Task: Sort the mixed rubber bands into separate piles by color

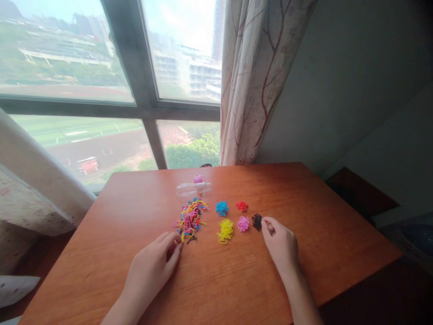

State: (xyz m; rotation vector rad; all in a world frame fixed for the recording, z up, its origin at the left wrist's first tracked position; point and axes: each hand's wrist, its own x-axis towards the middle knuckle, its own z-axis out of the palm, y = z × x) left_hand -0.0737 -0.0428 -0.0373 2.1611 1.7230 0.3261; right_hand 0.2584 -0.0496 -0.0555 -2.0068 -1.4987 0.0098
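A loose heap of mixed-colour rubber bands lies left of the middle of the table. My left hand rests at its near edge, thumb and fingers curled together by a yellow band; what they pinch is too small to make out. To the right sit single-colour piles: blue bands, red bands, yellow bands, pink bands and black bands. At the black pile's right side, my right hand has its fingertips closed in a pinch. Whatever is between them is hidden.
Behind the heap lies a clear plastic container, with a pink object just beyond it. The wooden table ends at a window with a patterned curtain. A wall stands on the right.
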